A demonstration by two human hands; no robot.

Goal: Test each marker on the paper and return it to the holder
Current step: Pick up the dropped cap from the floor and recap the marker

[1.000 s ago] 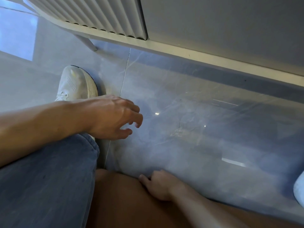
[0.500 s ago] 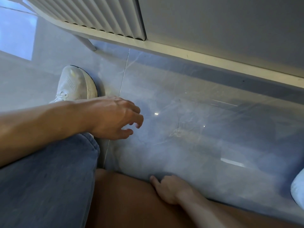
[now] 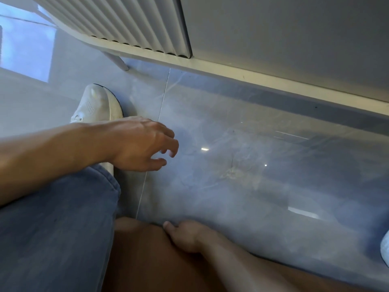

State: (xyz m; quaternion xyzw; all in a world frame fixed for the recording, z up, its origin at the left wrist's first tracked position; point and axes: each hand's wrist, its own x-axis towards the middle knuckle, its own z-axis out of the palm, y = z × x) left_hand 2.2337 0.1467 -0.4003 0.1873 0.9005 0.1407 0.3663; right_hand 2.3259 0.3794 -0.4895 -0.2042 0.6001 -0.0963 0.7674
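No marker, paper or holder shows in the head view. My left hand (image 3: 141, 144) hovers above the glossy grey floor tiles, just past my knee in blue jeans (image 3: 54, 228). Its fingers are spread and slightly curled, and it holds nothing. My right hand (image 3: 185, 234) rests low in the frame on the front edge of a brown surface (image 3: 147, 260). Its thumb points left and its fingers are tucked out of sight over the edge.
A white sneaker (image 3: 96, 104) stands on the floor behind my left hand. A white ribbed panel (image 3: 126, 24) and a grey wall with a pale skirting board (image 3: 252, 74) run along the back. Part of a pale object (image 3: 385, 247) shows at the right edge.
My right hand slid right along the brown edge, then back to the left. My left hand has hardly moved.
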